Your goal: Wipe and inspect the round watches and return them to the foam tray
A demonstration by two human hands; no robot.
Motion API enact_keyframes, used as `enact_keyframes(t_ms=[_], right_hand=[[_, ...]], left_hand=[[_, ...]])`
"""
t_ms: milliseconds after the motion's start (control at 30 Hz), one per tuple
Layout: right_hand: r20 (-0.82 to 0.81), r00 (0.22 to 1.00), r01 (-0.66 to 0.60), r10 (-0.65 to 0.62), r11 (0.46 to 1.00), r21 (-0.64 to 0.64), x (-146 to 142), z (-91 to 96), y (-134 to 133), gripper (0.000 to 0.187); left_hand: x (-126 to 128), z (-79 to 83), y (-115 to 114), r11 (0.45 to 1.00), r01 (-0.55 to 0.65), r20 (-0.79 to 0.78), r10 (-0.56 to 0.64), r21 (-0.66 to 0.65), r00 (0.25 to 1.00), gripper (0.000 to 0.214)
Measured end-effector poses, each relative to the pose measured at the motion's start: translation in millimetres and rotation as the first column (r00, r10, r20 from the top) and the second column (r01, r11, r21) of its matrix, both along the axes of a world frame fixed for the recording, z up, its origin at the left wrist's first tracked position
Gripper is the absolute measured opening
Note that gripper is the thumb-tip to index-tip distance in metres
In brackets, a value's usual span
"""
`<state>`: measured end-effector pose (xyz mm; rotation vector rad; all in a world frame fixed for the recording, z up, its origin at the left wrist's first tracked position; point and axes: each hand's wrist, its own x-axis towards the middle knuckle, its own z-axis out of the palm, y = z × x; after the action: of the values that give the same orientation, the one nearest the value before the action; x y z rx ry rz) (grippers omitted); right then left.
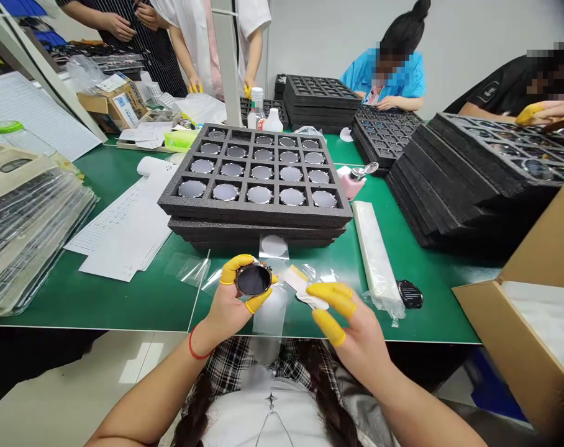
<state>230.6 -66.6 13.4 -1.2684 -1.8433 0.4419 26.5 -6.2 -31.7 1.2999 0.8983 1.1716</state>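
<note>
Watch (pixel 253 279) in left hand (pixel 230 304), probably cloth (pixel 309 299) in right (pixel 351 329).

Yellow cots, black dial, green bench.

Yellow finger cots (pixel 235 268) on left hand (pixel 228 304) and right hand (pixel 356 341); round watch body (pixel 253 279) with black glass, coppery rim; white wipe (pixel 307 295) beside right hand; red cord bracelet (pixel 192 343) on left wrist; charcoal foam tray (pixel 254 208); green bench mat (pixel 123 304); pink bottle (pixel 351 185); black-and-white plaid shirt (pixel 235 363).
</note>
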Motion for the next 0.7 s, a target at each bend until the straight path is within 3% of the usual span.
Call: enact_keyframes(t_ms=[67, 133, 233, 367, 500, 700], right_hand=[[-0.062, 0.995, 0.072, -0.080, 0.990, -0.123, -3, -9.6, 11, 0.030], [-0.126, 0.992, -0.003, -0.025, 0.976, -0.219, -12, -17.4, 19, 0.043], [-0.211, 0.977, -0.071, 0.019, 0.967, -0.245, -28, -22.0, 25, 0.046], [-0.154, 0.987, -0.066, 0.043, 0.987, -0.150, -35, -21.3, 26, 0.045], [0.012, 0.998, -0.066, 0.066, 0.997, 0.036, -32, -22.3, 26, 0.041], [0.156, 0.988, -0.041, 0.006, 0.975, 0.220, -32, -22.4, 26, 0.027]], left_hand=[[-3, 9.8, -4, 0.999, -0.044, 0.025, 0.043, 0.019, 0.999, 0.052], [-5, 17.5, -7, 0.998, -0.058, 0.033, 0.058, -0.005, 0.998, 0.055], [-8, 24.5, -10, 0.995, -0.006, 0.085, 0.014, -0.103, 0.996, 0.061], [-16, 30.4, -11, 0.956, 0.125, 0.213, -0.068, -0.267, 0.975, 0.065], [-23, 34.6, -7, 0.909, 0.152, 0.206, -0.075, -0.389, 0.976, 0.066], [-25, 34.2, -2, 0.861, 0.214, 0.262, -0.098, -0.462, 0.960, 0.057]])
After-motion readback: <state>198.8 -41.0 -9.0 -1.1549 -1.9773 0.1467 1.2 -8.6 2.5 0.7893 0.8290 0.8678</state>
